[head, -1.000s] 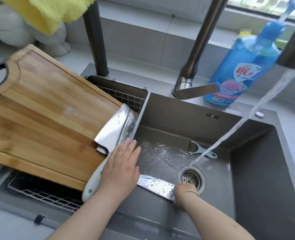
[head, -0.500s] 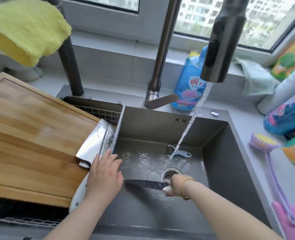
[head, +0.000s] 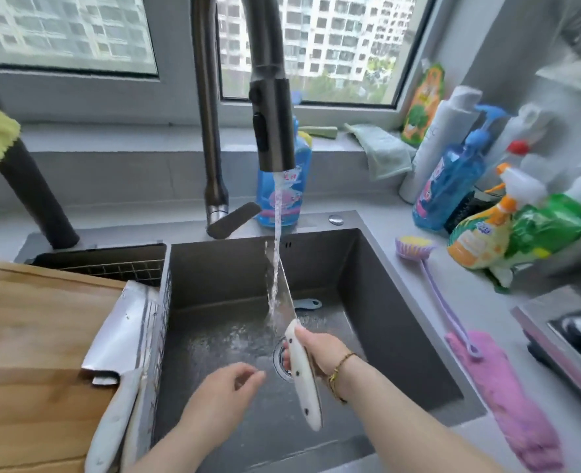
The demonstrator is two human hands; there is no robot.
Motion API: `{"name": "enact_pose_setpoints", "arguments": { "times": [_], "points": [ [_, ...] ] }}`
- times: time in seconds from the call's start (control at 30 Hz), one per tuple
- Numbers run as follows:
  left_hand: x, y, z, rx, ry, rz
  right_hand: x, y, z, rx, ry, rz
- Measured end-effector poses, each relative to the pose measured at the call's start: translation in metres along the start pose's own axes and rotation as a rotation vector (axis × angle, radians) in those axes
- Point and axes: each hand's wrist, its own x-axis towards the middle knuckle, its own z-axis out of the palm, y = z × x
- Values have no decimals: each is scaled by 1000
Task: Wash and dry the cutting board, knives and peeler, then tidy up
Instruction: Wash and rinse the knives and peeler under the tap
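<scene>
Knife: the white-handled steel knife (head: 304,390) stands nearly upright over the basin, blade up and handle end towards the person.
Right hand: the right hand (head: 323,353) is wrapped round the top of the handle, just below the blade; a thin gold bracelet sits on the wrist.
Water: the stream (head: 276,233) from the dark metal pull-down tap head (head: 272,124) falls onto the blade.
Left hand: the left hand (head: 221,397) hovers over the basin, left of the handle and apart from it, fingers loosely bent and holding nothing.
Peeler: the small grey-blue peeler (head: 308,304) lies on the basin floor by the back wall.
Cleaver: the broad steel cleaver with a pale handle (head: 122,332) lies at the board's right edge, against the sink divider.
Board: the large wooden cutting board (head: 33,336) rests over the left compartment.
Sink: the dark grey square sink (head: 384,319) is wet around its drain.
Counter: a purple long-handled brush (head: 429,278) and a pink cloth (head: 507,397) lie to the right of the sink.
</scene>
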Motion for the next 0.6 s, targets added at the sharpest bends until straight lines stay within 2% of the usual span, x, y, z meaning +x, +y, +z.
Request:
{"name": "enact_pose_setpoints", "arguments": {
  "times": [0.03,0.1,0.3,0.4,0.5,0.57,0.6],
  "points": [
    [1,9,6,-100,-89,-47,-2,2,5,16,-20,-16],
    [2,19,13,-188,-137,-95,-1,7,11,-11,-33,-57],
    [11,33,18,-373,-84,-248,-1,11,18,-70,-78,-84],
    [16,31,18,-210,-7,-246,-7,4,1,-266,-21,-124],
    [17,29,12,-55,69,-206,-18,-12,-37,-266,182,-292],
    [17,29,8,5,109,-183,-24,-25,-74,-253,522,-419],
    [17,30,7,32,121,-171,-26,-32,-94,-325,716,-448]
  ]
}}
